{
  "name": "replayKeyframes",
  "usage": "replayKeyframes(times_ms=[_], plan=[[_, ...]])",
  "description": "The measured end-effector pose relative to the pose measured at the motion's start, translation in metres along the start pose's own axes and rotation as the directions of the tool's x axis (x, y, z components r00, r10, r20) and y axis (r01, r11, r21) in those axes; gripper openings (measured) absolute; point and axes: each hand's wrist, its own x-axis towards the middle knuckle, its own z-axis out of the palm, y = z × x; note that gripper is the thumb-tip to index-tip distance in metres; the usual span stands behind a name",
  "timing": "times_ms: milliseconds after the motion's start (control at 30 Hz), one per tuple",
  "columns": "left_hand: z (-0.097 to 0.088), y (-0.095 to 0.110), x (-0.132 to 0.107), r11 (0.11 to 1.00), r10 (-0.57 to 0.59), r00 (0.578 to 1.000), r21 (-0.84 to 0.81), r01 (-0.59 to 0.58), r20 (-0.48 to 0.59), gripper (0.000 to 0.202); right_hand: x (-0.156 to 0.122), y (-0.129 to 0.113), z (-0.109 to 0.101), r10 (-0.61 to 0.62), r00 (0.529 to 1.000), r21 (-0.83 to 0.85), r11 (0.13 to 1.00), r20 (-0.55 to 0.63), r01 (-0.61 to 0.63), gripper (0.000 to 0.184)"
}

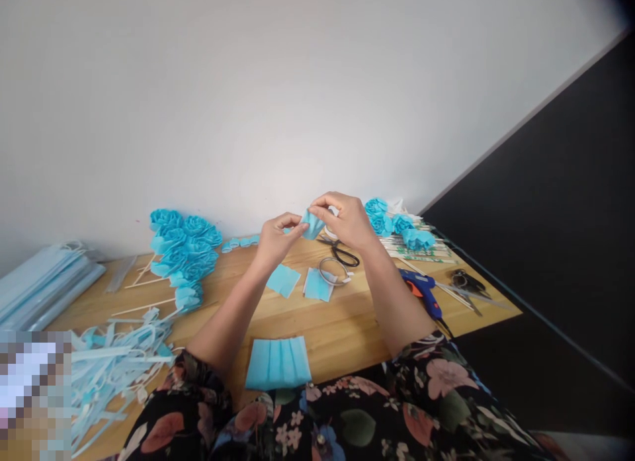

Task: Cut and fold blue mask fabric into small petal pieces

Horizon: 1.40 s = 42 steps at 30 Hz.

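Between my two hands, above the far part of the table, is a small piece of blue mask fabric (312,224). My left hand (278,237) pinches its lower left side with thumb and finger. At its upper right, my right hand (344,217) pinches it too. Below them on the wood lie a blue fabric square (284,280) and a second blue square (317,286), with a metal ring (321,272) partly over the second. Black-handled scissors (346,254) lie near my right wrist. A larger pleated blue piece (278,363) rests close to my body.
Blue fabric roses (183,246) on sticks are heaped at left, above cut-off strips (119,362) and stacked masks (44,286). More blue roses (380,216) lie at right on packaged sticks. A blue glue gun (430,299) and black-handled tool (469,284) sit near the table's right edge.
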Motion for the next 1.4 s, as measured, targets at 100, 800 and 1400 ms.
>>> replayKeyframes(times_ms=[100, 800, 1400], plan=[[0.000, 0.000, 0.001, 1.000, 0.002, 1.000, -0.024, -0.002, 0.005, 0.019, 0.000, 0.001, 0.002, -0.022, 0.999, -0.040, 0.999, 0.036, 0.024, 0.016], [-0.012, 0.013, -0.014, 0.962, -0.160, 0.985, -0.232, 0.141, -0.067, 0.023, -0.033, 0.019, 0.033, 0.145, 0.988, 0.339, 0.928, 0.063, -0.157, 0.053], [-0.016, -0.030, -0.103, 0.907, -0.324, 0.941, -0.316, 0.279, -0.101, 0.017, -0.102, 0.017, 0.090, 0.357, 0.908, 0.550, 0.723, 0.219, -0.418, 0.043]])
